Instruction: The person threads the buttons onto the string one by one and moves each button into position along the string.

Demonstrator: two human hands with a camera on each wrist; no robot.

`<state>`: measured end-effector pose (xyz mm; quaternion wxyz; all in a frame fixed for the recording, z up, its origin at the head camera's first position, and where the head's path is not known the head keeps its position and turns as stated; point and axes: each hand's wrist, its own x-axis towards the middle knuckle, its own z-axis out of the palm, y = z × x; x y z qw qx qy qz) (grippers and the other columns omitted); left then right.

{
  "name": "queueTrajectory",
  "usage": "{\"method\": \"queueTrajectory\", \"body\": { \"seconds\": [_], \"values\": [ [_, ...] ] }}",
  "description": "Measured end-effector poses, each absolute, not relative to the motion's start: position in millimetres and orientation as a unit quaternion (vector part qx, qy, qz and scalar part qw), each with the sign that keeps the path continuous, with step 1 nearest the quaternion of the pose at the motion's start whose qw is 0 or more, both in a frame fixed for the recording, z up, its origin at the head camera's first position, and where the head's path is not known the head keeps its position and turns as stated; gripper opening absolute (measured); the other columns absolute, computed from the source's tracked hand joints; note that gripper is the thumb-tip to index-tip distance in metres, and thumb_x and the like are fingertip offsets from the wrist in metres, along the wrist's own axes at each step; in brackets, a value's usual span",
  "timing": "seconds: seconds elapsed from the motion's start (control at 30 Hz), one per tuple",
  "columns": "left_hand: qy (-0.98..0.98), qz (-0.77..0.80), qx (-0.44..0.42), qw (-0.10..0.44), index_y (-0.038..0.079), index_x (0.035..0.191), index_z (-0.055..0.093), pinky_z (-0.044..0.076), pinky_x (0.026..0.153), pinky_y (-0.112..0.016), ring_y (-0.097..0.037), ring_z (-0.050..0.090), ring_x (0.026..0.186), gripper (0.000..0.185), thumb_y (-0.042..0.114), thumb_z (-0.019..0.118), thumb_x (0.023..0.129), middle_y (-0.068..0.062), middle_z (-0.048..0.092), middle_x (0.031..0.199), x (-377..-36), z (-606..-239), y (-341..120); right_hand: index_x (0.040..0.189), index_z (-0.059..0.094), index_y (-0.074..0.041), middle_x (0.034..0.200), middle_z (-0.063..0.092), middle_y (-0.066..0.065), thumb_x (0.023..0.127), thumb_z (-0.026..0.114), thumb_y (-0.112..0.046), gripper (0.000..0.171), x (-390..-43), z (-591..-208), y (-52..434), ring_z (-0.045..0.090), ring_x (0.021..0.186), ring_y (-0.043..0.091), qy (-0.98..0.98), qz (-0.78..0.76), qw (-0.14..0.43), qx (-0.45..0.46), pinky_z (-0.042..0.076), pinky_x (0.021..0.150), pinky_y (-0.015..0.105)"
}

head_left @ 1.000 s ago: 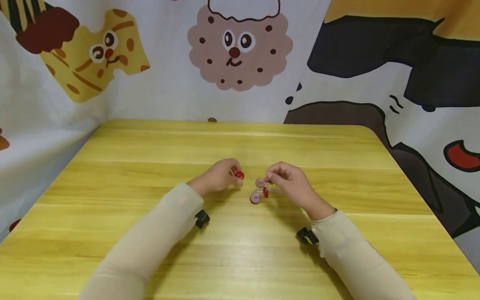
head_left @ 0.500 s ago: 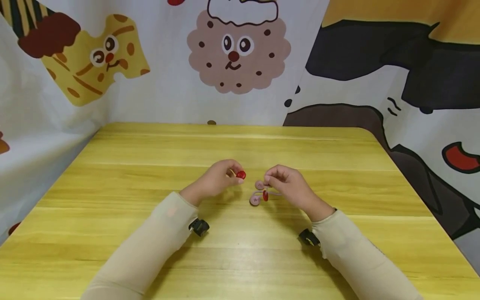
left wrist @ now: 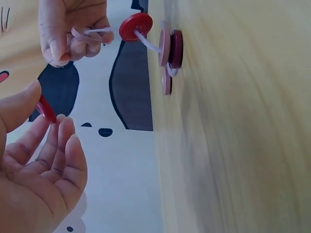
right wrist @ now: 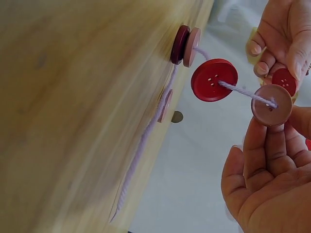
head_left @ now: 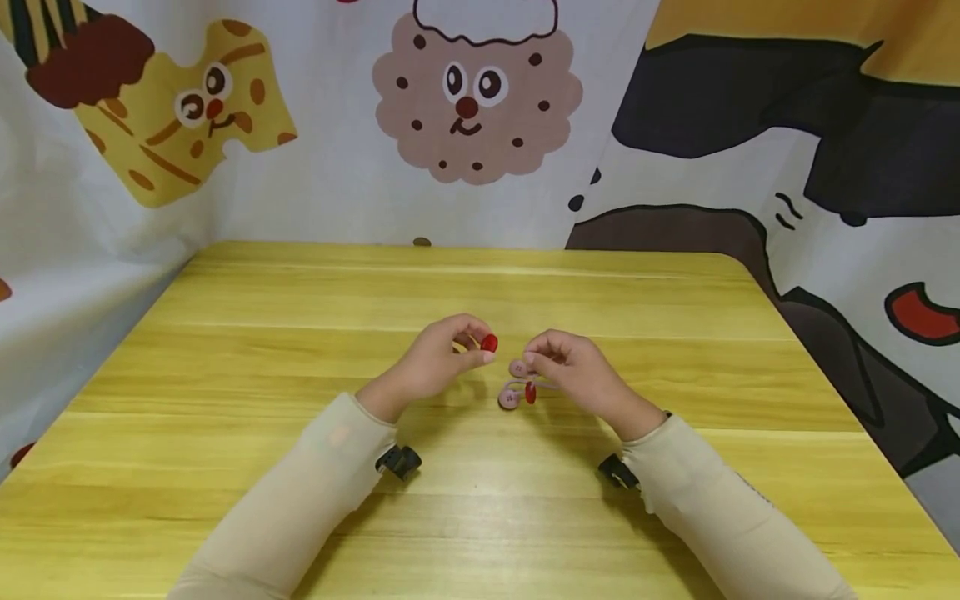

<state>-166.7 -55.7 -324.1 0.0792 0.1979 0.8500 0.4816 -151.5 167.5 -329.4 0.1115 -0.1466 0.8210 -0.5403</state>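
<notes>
Left hand (head_left: 438, 360) pinches a loose red button (head_left: 489, 342) just left of the cord (right wrist: 245, 91); right hand (head_left: 576, 372) grips the cord (buttons threaded) above the table (head_left: 300, 333).

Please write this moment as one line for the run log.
left hand: pinches loose red button | right hand: holds lilac cord at pink button | threaded red button on cord | wooden table
</notes>
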Motion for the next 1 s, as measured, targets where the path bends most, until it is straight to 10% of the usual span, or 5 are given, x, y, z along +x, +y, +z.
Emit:
{"method": "queueTrajectory", "body": {
  "seconds": [1.0],
  "values": [
    [0.832,0.509,0.206,0.073,0.005,0.115,0.061,0.048,0.079,-0.033,-0.019,0.056,0.094,0.027,0.013,0.069,0.09,-0.004,0.063,0.104,-149,-317,-48,0.098,0.068,-0.002,0.094,0.068,0.013,0.095,0.063,-0.014,0.014,-148,-327,160,0.059,0.089,0.02,0.861,-0.466,0.081,-0.185,0.049,0.074,0.035]
  ]
}}
